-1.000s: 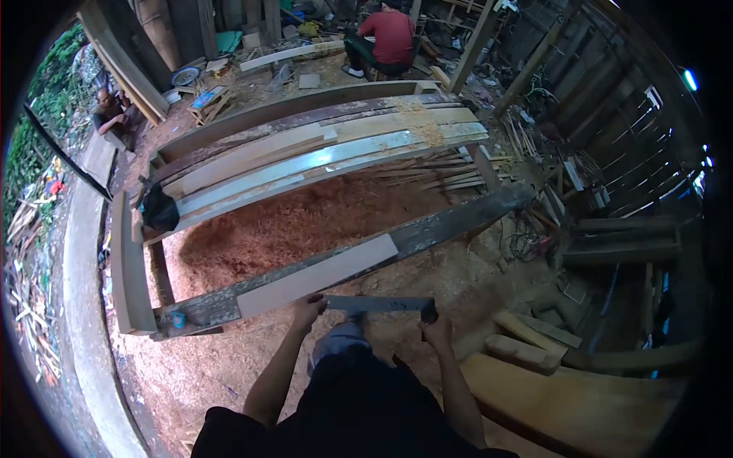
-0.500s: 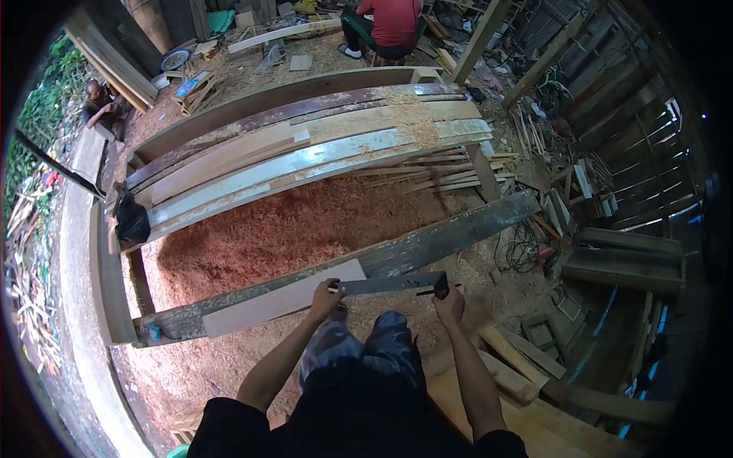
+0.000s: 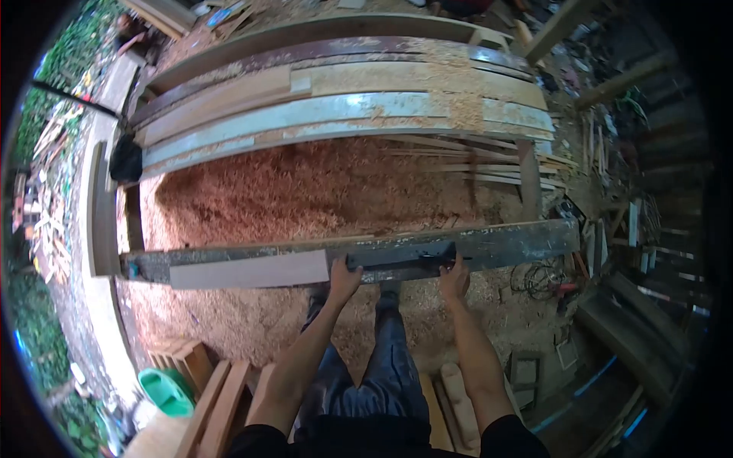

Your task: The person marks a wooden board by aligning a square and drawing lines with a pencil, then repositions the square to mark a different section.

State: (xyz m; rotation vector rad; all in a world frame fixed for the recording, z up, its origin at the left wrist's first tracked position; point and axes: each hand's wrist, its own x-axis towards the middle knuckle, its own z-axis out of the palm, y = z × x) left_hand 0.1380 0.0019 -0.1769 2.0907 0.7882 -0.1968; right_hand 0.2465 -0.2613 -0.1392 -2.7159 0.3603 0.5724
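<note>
My left hand (image 3: pixel 343 276) grips the left end of a long dark metal blade (image 3: pixel 397 258), and my right hand (image 3: pixel 455 278) grips its right end by a black handle. The blade lies flat against the dark weathered beam (image 3: pixel 504 240) that runs across in front of me. A pale smooth board (image 3: pixel 248 270) rests on the same beam, just left of my left hand. My legs in dark trousers (image 3: pixel 385 359) stand below the beam on sawdust.
Red-brown wood shavings (image 3: pixel 305 191) fill the ground behind the beam. Several long curved planks (image 3: pixel 343 107) lie stacked beyond. A green bucket (image 3: pixel 166 391) and short boards (image 3: pixel 221 397) sit at lower left. Cables and scrap wood (image 3: pixel 550 278) clutter the right side.
I have stepped forward and looked down. Both hands have carried the blade from in front of my body onto the dark beam, beside the pale board.
</note>
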